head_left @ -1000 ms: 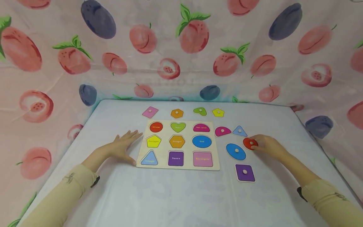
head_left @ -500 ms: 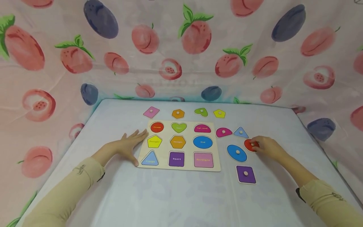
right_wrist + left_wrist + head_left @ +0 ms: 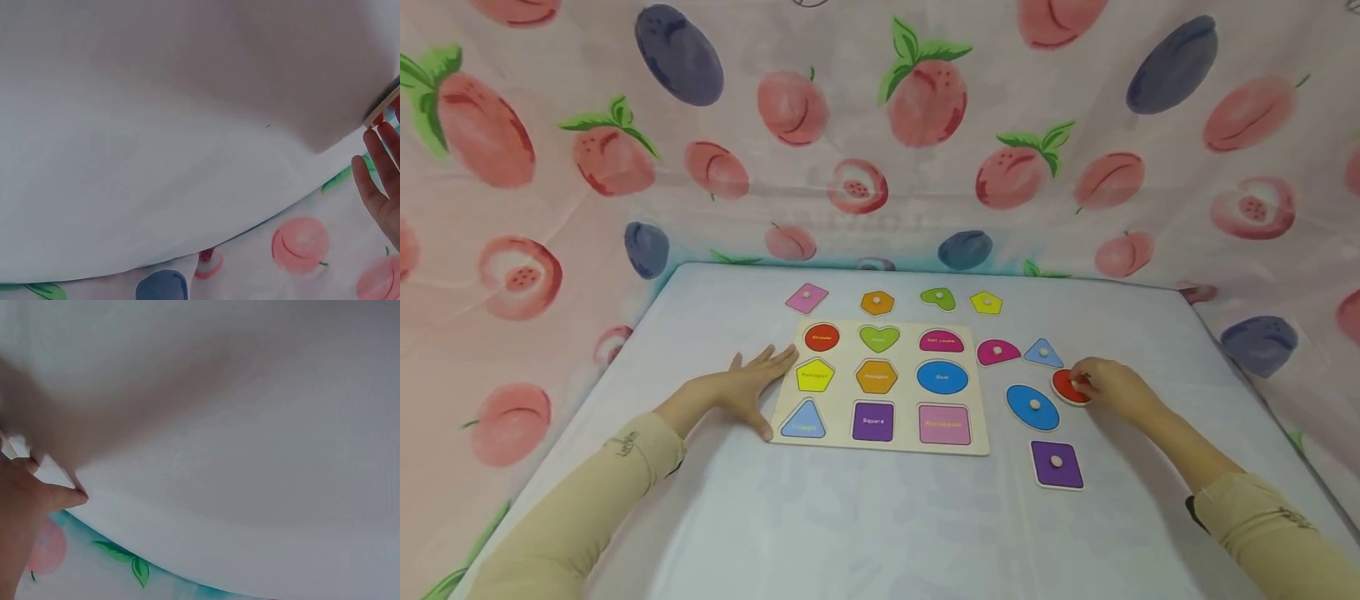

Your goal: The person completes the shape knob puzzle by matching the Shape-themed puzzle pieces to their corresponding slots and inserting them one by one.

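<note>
A wooden puzzle board (image 3: 902,392) with labelled, coloured shapes lies on the white-covered table. My left hand (image 3: 737,392) rests at its left edge, fingers spread, thumb near the lower left corner; the left wrist view shows fingertips (image 3: 78,499) at the board's edge. With thumb and fingers my right hand (image 3: 1116,390) pinches the knob of a red round puzzle piece (image 3: 1066,386), right of the board. That piece's rim (image 3: 380,111) shows by the fingers in the right wrist view. Beside it lie a blue oval piece (image 3: 1026,408) and a light blue triangle piece (image 3: 1040,357).
Below the oval lies a purple square piece (image 3: 1054,475); a magenta half-round piece (image 3: 992,354) sits by the board's right edge. Behind the board are a pink piece (image 3: 807,298), an orange hexagon (image 3: 872,307), a green heart (image 3: 932,297) and a yellow pentagon (image 3: 982,308).
My left hand has shifted slightly right, closer against the board's edge. The right hand stays at the red round piece, its fingers now on the knob. The whole head view has shifted slightly.
</note>
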Tool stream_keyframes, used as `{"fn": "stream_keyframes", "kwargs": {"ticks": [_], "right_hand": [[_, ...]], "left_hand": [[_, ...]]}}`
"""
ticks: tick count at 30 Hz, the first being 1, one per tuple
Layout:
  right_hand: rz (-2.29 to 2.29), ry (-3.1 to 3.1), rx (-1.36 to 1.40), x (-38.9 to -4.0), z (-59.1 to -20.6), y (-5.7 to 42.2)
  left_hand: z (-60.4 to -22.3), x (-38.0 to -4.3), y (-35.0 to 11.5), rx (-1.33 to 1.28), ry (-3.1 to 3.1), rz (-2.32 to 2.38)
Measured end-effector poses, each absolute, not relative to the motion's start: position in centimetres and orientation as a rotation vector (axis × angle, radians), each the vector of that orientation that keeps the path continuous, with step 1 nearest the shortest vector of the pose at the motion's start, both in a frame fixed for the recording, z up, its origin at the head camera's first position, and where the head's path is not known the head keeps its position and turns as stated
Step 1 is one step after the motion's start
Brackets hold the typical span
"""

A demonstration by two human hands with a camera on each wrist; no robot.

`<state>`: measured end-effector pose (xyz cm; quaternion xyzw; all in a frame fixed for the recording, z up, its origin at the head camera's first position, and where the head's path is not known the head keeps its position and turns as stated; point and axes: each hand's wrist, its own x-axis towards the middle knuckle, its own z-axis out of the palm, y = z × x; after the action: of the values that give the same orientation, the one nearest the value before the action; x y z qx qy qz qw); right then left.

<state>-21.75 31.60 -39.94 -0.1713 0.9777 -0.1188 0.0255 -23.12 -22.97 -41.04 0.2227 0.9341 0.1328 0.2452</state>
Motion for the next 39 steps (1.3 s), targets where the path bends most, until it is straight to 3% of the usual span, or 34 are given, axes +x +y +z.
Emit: {"fn": "stream_keyframes", "kwargs": {"ticks": [21, 39], "right_hand": [[-0.475, 3.054, -0.534, -21.5, -39.4, 31.1], [-0.496, 3.007, -0.725, -23.8, -38.3, 25.3]], "left_hand": [[-42.3, -24.1, -22.2, 0.540, 2.485, 0.248], [-42.0, -24.7, -22.5, 0.494, 2.452, 0.117]]}}
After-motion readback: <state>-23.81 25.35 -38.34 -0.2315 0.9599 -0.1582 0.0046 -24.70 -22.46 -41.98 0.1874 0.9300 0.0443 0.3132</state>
